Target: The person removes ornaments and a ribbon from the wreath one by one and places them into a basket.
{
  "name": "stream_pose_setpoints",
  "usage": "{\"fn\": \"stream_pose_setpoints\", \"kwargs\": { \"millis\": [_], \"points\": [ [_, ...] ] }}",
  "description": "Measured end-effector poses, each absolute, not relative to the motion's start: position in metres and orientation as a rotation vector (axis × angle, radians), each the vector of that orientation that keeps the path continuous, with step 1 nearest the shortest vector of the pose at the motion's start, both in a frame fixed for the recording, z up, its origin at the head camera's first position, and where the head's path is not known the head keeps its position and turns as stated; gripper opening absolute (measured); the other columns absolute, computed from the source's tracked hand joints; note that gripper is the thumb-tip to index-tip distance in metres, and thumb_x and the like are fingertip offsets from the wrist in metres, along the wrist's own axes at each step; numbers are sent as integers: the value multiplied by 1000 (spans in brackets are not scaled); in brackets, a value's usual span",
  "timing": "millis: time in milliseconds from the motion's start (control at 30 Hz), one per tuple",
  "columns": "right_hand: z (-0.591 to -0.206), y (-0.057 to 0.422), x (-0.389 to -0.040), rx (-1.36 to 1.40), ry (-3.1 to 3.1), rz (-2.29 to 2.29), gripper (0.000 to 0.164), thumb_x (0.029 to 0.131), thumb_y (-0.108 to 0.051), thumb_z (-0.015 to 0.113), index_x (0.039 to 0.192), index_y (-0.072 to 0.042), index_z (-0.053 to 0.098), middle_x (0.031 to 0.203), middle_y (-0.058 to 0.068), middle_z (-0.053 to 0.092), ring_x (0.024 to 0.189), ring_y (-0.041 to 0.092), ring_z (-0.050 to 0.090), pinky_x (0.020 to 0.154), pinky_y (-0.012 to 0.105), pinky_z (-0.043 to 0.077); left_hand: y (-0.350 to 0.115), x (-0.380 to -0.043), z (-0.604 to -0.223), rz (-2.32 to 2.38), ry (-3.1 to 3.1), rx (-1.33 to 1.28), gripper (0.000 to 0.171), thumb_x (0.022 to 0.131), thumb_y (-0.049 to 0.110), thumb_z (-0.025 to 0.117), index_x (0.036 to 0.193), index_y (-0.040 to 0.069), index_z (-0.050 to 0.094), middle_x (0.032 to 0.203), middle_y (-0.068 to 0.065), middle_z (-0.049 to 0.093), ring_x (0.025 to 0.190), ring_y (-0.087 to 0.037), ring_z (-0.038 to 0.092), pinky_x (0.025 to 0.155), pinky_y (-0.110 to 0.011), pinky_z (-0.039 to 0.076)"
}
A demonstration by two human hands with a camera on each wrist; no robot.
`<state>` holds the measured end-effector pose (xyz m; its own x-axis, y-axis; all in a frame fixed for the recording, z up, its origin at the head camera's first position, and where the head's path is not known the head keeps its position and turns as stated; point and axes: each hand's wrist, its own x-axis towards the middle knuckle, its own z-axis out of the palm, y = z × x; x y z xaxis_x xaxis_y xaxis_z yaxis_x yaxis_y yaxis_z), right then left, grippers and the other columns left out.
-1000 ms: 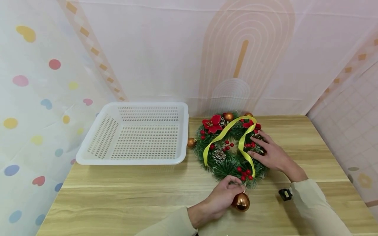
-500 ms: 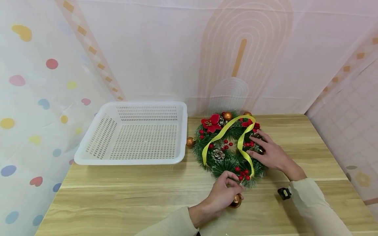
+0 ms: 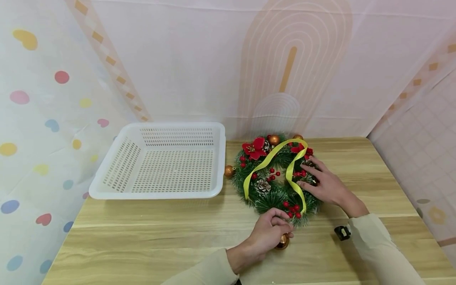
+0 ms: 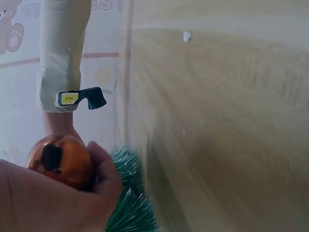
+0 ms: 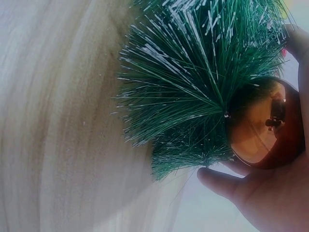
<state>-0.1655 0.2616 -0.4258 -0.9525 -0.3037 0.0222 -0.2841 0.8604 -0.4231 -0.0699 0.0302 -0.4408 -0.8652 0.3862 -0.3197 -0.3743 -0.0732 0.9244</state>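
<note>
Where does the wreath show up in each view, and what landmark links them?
Head: wreath right of centre.
Left wrist: wreath partly visible, bottom edge, left of centre.
Right wrist: wreath upper middle, cropped at the top.
Shared landmark: table.

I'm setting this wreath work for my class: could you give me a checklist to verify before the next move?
1. Ball held: ok; the left hand grips it by the near edge of the wreath.
2. Wreath steadied: ok; the right hand rests on its right side.
3. Wreath lying on the table: ok.
4. Ball fastened to the wreath: cannot tell; the left hand partly covers it.
5. Ribbon tied in a bow: not ok; it lies in a loose curve across the wreath.
6. Basket clear of both hands: ok; it stands left of the wreath.
</note>
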Motion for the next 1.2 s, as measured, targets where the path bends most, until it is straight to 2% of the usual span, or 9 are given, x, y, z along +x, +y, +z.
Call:
{"fn": "stream_pose_setpoints", "kwargs": {
  "millis": [233,400,500,633,733,867,1000,1200],
  "points": [
    [-428,262,-167,-461,2988,-678,65,97,-45,58,148,-5,45,161,23,19,136,53,35,98,67,39,30,-74,-440,1969,1905,186,18,90,-2,58,105,7,58,86,-7,70,61,-14,65,55,-25,50],
    [-427,262,-166,-464,2986,-677,66,97,-45,58,148,-6,45,161,23,19,136,53,34,98,68,39,26,-76,-440,1907,2071,253,17,89,4,63,104,11,57,87,-8,73,60,-12,62,60,-23,48],
    [-426,262,-166,-470,2990,-680,64,97,-44,59,147,-5,46,161,23,19,136,53,34,97,68,39,25,-77,-440,1890,2105,276,15,92,7,62,107,11,58,87,-7,74,58,-15,62,60,-23,47],
    [-425,261,-165,-472,2990,-677,64,97,-43,59,147,-5,46,160,24,20,136,53,34,97,68,39,26,-78,-440,1879,2103,268,15,96,8,58,110,11,59,89,-5,75,59,-23,65,53,-24,46],
    [-425,261,-165,-470,2987,-679,64,97,-44,59,147,-5,46,160,24,20,136,53,35,97,68,39,26,-79,-440,1854,2146,263,14,95,8,61,108,12,60,89,-3,76,61,-15,64,56,-23,45],
    [-426,261,-165,-471,2990,-689,64,97,-43,59,147,-5,47,160,24,20,137,53,34,97,68,39,25,-79,-442,1842,2209,289,17,90,8,67,105,12,60,86,-2,75,68,-3,60,68,-21,47],
    [-426,261,-165,-469,2991,-697,64,97,-44,59,147,-5,46,160,24,19,137,54,33,97,69,38,24,-79,-443,1835,2248,292,20,88,8,69,105,13,61,85,2,75,72,-1,60,72,-21,49],
    [-427,262,-166,-452,2983,-702,65,97,-45,58,148,-6,45,161,24,18,136,54,34,98,69,38,27,-79,-441,1806,2340,312,21,87,9,71,104,17,62,83,11,73,69,2,60,69,-20,48]
  ]
}}
